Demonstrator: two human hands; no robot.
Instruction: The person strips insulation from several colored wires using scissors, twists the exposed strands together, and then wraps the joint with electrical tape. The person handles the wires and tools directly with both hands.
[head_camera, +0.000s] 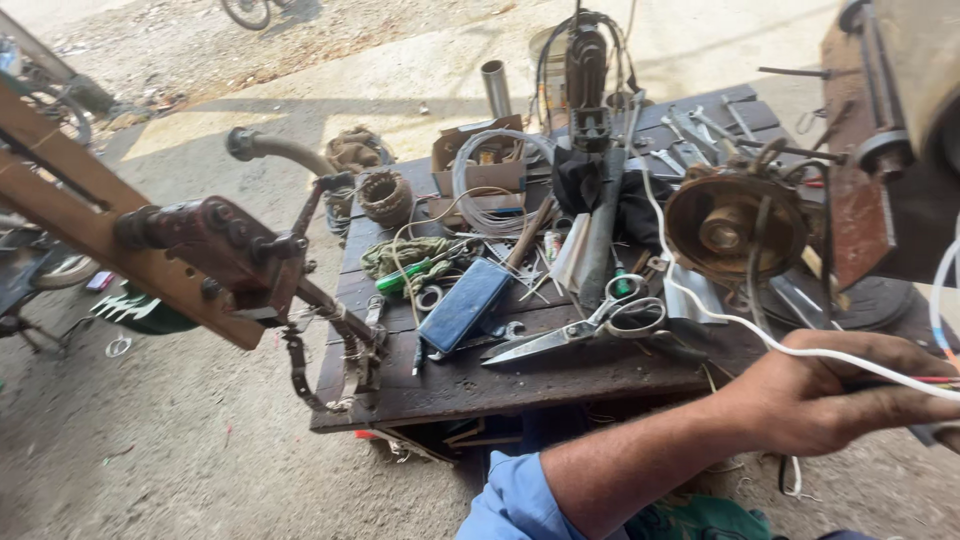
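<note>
My left hand (835, 395) reaches to the right at the lower right of the head view, on a forearm with a blue sleeve (510, 505). Its fingers are closed around a thin white wire (720, 320), and a bit of red wire shows at the fingertips. The white wire runs up and left over the table towards a rusty round motor part (725, 225). Large steel scissors (585, 330) lie shut on the dark wooden table (560, 375) just left of the hand. My right hand is out of the picture.
The table holds a blue flat case (465, 305), a green-handled screwdriver (405, 278), a coil of white cable (490, 180), wrenches (700, 130) and a cardboard box (480, 150). A rusty red clamp on a wooden beam (215, 245) juts in from the left. Concrete floor lies below.
</note>
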